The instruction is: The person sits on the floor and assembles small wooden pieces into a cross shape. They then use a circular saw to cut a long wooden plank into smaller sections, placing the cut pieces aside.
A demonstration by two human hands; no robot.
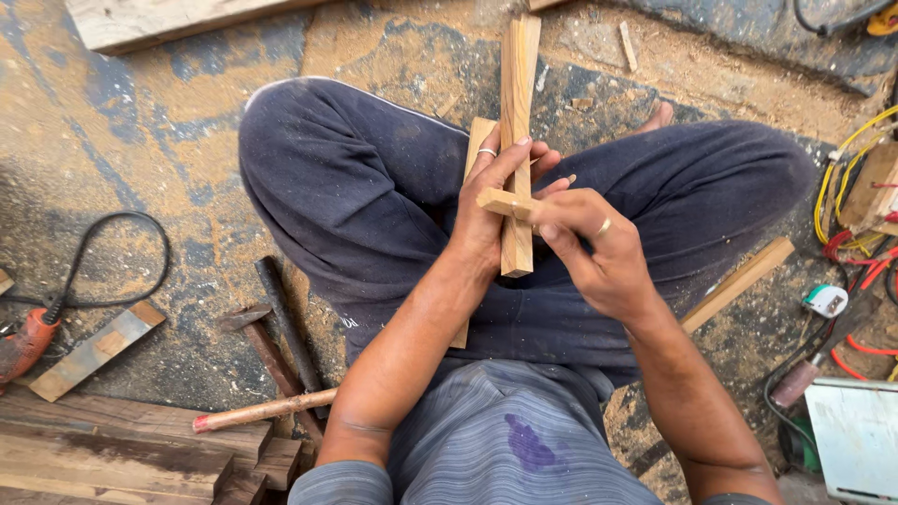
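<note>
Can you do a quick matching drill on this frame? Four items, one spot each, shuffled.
Items:
1. long wood strip
2. small wood peg
3. hammer
4. drill

Places:
A. far left edge of the floor
B. pinched in the right hand
C. gripped upright by the left hand
D. on the floor beside the left knee

Pairs: 1-C, 2-B, 3-D, 4-A

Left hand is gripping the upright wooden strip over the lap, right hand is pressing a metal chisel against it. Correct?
Not quite. In the head view the right hand presses a small wooden piece, not a metal chisel, against the upright wooden strip, which the left hand grips over the lap.
</note>
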